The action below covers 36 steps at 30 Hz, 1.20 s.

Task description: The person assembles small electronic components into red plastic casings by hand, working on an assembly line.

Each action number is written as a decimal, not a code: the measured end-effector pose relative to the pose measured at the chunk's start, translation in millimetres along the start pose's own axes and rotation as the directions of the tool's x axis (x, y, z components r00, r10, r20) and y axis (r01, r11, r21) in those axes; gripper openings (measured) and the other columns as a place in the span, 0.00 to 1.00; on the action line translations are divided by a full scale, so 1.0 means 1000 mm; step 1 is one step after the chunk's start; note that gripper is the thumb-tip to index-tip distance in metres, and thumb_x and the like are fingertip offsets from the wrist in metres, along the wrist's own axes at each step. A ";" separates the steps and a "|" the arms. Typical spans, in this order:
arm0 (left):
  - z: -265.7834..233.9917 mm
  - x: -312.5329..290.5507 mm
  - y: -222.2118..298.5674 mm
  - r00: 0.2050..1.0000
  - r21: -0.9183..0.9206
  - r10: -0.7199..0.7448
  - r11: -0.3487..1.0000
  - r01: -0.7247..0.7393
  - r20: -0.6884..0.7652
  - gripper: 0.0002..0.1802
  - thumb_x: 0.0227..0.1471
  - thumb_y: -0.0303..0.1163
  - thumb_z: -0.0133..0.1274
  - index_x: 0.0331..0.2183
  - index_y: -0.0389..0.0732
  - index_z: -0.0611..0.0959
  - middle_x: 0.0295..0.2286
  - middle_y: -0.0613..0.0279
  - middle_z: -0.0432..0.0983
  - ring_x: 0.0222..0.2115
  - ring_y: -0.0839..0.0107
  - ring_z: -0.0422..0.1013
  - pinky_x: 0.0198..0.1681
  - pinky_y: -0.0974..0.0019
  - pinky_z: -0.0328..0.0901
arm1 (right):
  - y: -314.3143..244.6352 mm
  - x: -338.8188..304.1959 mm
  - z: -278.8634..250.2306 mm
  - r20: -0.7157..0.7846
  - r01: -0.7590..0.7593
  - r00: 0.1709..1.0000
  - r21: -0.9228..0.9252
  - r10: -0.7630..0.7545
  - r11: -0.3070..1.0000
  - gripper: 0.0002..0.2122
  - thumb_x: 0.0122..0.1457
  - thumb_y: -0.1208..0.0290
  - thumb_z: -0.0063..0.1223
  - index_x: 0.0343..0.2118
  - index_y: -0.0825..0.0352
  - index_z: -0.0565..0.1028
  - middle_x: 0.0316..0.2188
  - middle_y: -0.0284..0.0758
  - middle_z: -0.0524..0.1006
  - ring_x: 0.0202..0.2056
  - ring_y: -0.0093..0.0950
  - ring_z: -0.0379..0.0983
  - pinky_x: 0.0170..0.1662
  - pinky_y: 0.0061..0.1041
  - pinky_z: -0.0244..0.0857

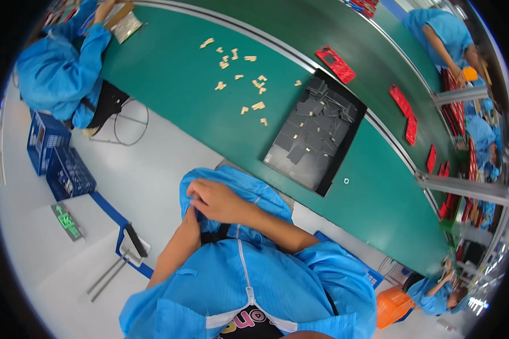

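The hands meet just left of the frame's centre, over the lap: the right hand (pixel 218 200) lies bent across with its fingers curled, while the left hand (pixel 191 221) sits under it, mostly hidden. They look close together, perhaps touching, but I cannot tell whether the fingertips pinch anything. Nearest to them is the blue smock (pixel 209 288), whose cloth spreads over the lap directly beneath; held in so near the body, the hands seem to be resting against it rather than reaching out. Above them, the green table (pixel 209 121) slants from upper left to lower right. On it, right of centre, a black tray (pixel 293 168) lies at an angle; its raised walls probably keep the loose, overlapping dark flat pieces (pixel 314 116) from sliding off. Small pale L-shaped pieces (pixel 258 105) lie scattered to the tray's left, perhaps spread out so that each can be picked up singly. A small white ring (pixel 346 181) lies apart, right of the tray. Beyond the metal rail (pixel 394 141), red phone-shaped plates (pixel 336 64) lie spaced out, the rail seemingly dividing them from the table. At upper left, a co-worker (pixel 62 79) handles a clear bag (pixel 125 28).
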State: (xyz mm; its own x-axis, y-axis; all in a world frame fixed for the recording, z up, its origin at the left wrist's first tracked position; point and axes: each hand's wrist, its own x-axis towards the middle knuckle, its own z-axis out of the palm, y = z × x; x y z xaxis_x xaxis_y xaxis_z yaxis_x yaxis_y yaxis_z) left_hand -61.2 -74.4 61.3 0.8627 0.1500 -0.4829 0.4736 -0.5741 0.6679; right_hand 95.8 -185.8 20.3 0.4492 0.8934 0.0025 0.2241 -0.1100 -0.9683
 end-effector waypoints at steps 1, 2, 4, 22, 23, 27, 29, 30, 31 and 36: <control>-0.005 -0.002 0.008 0.995 0.045 -0.096 0.994 0.096 0.011 0.32 0.54 0.16 0.46 0.61 0.34 0.62 0.49 0.31 0.74 0.56 0.36 0.67 0.55 0.48 0.66 | -0.001 -0.001 -0.001 0.038 0.013 0.999 -0.029 -0.012 1.000 0.08 0.60 0.74 0.57 0.42 0.66 0.74 0.36 0.41 0.75 0.38 0.41 0.76 0.40 0.38 0.70; -0.008 -0.004 0.013 0.981 0.091 -0.191 0.978 0.189 0.015 0.31 0.54 0.16 0.46 0.60 0.34 0.63 0.48 0.32 0.75 0.55 0.35 0.68 0.53 0.47 0.67 | -0.004 -0.002 -0.003 0.086 0.022 0.996 -0.102 -0.013 0.995 0.10 0.60 0.71 0.58 0.44 0.64 0.75 0.38 0.40 0.74 0.41 0.41 0.75 0.42 0.39 0.70; -0.004 -0.010 0.003 0.983 0.209 -0.149 0.963 0.169 -0.106 0.21 0.52 0.17 0.53 0.49 0.34 0.74 0.42 0.42 0.78 0.45 0.37 0.74 0.39 0.48 0.70 | -0.003 -0.006 -0.003 0.120 0.133 0.986 -0.139 -0.116 0.981 0.09 0.60 0.71 0.58 0.42 0.64 0.77 0.38 0.39 0.74 0.42 0.41 0.74 0.43 0.39 0.70; 0.032 0.079 -0.048 0.879 0.076 0.055 0.997 -0.022 -0.473 0.16 0.51 0.38 0.58 0.26 0.35 0.75 0.23 0.39 0.76 0.26 0.36 0.72 0.26 0.47 0.64 | -0.003 -0.018 0.008 0.119 0.100 0.989 -0.126 -0.085 0.987 0.05 0.60 0.76 0.53 0.37 0.71 0.73 0.38 0.45 0.72 0.38 0.46 0.75 0.41 0.41 0.70; 0.035 0.069 -0.047 0.876 0.060 0.052 0.998 -0.027 -0.479 0.16 0.51 0.38 0.58 0.26 0.35 0.75 0.23 0.39 0.76 0.26 0.36 0.72 0.26 0.47 0.64 | -0.007 -0.017 -0.003 0.088 0.079 0.993 -0.072 -0.073 0.994 0.05 0.62 0.76 0.53 0.38 0.71 0.73 0.38 0.44 0.72 0.39 0.46 0.75 0.41 0.41 0.69; 0.003 0.039 -0.020 0.996 -0.101 0.056 0.993 -0.063 -0.068 0.14 0.46 0.27 0.66 0.31 0.34 0.76 0.24 0.46 0.77 0.27 0.52 0.80 0.28 0.58 0.69 | -0.037 -0.049 -0.077 0.187 0.126 0.971 0.128 -0.149 0.984 0.09 0.65 0.71 0.56 0.44 0.69 0.76 0.40 0.41 0.74 0.39 0.39 0.75 0.45 0.35 0.70; -0.005 0.031 -0.028 0.991 -0.165 0.118 0.978 -0.126 -0.056 0.15 0.47 0.26 0.66 0.32 0.35 0.75 0.24 0.48 0.76 0.27 0.57 0.79 0.28 0.60 0.69 | -0.056 -0.070 -0.121 0.300 0.070 0.945 0.206 -0.132 0.976 0.09 0.66 0.71 0.56 0.44 0.71 0.76 0.39 0.41 0.76 0.40 0.38 0.76 0.44 0.34 0.70; -0.008 0.029 -0.032 0.985 -0.241 0.164 0.955 -0.173 -0.055 0.15 0.47 0.24 0.66 0.32 0.35 0.74 0.24 0.51 0.75 0.26 0.62 0.78 0.28 0.63 0.69 | -0.062 -0.080 -0.145 0.325 0.087 0.932 0.233 -0.162 0.969 0.10 0.66 0.71 0.56 0.46 0.71 0.76 0.41 0.41 0.77 0.41 0.37 0.77 0.44 0.33 0.71; -0.008 0.027 -0.035 0.984 -0.239 0.172 0.954 -0.179 -0.049 0.15 0.47 0.24 0.66 0.32 0.35 0.74 0.24 0.51 0.75 0.26 0.62 0.78 0.28 0.63 0.69 | -0.069 -0.089 -0.171 0.353 0.100 0.916 0.258 -0.190 0.961 0.11 0.67 0.71 0.56 0.47 0.72 0.76 0.42 0.42 0.78 0.41 0.36 0.78 0.44 0.33 0.72; 0.010 0.041 -0.046 0.919 0.055 0.269 0.963 -0.265 -0.289 0.15 0.45 0.23 0.64 0.31 0.36 0.73 0.24 0.53 0.69 0.25 0.52 0.74 0.26 0.55 0.67 | -0.093 -0.139 -0.300 -0.231 -0.098 0.962 0.200 0.144 0.975 0.07 0.63 0.75 0.60 0.41 0.73 0.80 0.38 0.38 0.80 0.38 0.28 0.80 0.41 0.27 0.75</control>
State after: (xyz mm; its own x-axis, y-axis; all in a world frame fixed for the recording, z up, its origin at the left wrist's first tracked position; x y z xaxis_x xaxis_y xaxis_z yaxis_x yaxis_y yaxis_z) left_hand -49.4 -49.5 5.3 0.9713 0.2156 -0.1005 0.2179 -0.6370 0.7394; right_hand 272.2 -430.7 184.6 0.6646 0.7430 -0.0790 0.0020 -0.1076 -0.9942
